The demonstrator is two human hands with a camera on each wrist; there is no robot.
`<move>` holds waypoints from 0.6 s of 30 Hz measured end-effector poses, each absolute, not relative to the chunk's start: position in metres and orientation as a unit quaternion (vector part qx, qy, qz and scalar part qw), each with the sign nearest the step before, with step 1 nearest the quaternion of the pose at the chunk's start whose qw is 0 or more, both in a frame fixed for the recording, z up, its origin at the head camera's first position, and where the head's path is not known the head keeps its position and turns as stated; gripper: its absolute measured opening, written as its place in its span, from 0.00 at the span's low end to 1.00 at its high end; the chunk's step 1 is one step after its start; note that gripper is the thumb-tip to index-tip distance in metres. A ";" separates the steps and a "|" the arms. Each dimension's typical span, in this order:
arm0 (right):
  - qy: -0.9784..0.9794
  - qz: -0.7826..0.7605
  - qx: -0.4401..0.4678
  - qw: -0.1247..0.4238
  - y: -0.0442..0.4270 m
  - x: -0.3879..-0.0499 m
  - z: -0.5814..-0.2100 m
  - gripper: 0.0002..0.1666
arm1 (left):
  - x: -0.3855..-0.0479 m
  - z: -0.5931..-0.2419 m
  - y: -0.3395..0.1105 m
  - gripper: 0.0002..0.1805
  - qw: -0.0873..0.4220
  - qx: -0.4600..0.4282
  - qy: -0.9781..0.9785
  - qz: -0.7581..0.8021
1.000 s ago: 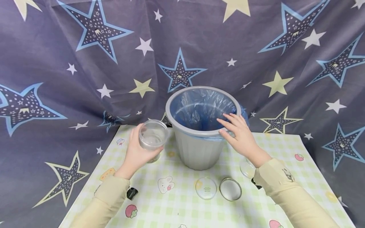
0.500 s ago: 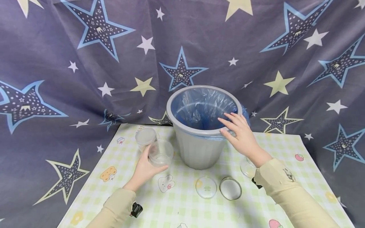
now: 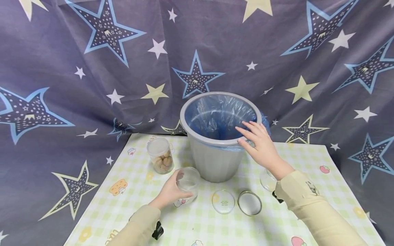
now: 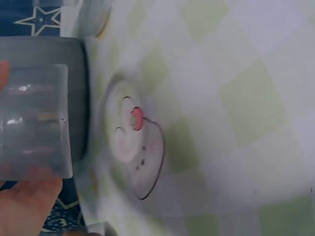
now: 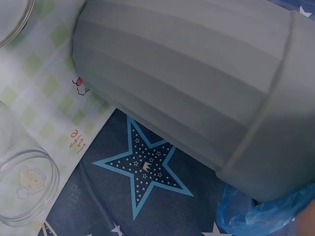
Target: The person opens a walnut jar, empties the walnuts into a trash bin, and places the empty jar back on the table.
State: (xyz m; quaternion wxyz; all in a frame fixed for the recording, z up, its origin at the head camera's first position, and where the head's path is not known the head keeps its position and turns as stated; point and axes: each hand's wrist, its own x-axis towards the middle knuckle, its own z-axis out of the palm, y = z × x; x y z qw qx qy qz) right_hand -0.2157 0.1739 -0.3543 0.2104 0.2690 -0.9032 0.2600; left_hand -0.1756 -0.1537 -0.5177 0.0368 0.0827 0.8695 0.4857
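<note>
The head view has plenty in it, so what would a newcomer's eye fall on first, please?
Probably the gray bin, lined with a blue bag, before the starry curtain, with the right hand at its rim. Next come the left hand, holding a clear jar, and the jar of brown pieces behind it, toward the left.

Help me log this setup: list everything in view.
bin: one, grey, centre
bag: one, blue, lining bin
filled jar: one, clear, brown contents, left of bin
held jar: one, clear, front left of bin
third jar: one, clear, partly hidden, right of bin
first disc: one, clear, before the bin
second disc: one, greyish, rimmed, right of that
tablecloth: one, pale green check, underneath
backdrop: one, starry dark blue, behind
black pieces: two, black, near wrists
sleeves: two, beige, lower edge
left grip: one, bare, around held jar
right grip: one, bare, at bin's right rim
</note>
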 end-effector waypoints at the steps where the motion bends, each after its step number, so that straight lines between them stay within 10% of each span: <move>1: -0.903 0.260 0.270 0.212 0.174 -0.216 -0.354 0.25 | -0.177 -0.521 -0.152 0.52 0.045 0.083 0.868 0.487; 18: -0.902 0.267 0.269 0.205 0.174 -0.216 -0.356 0.25 | -0.190 -0.546 -0.143 0.55 0.086 0.106 0.854 0.502</move>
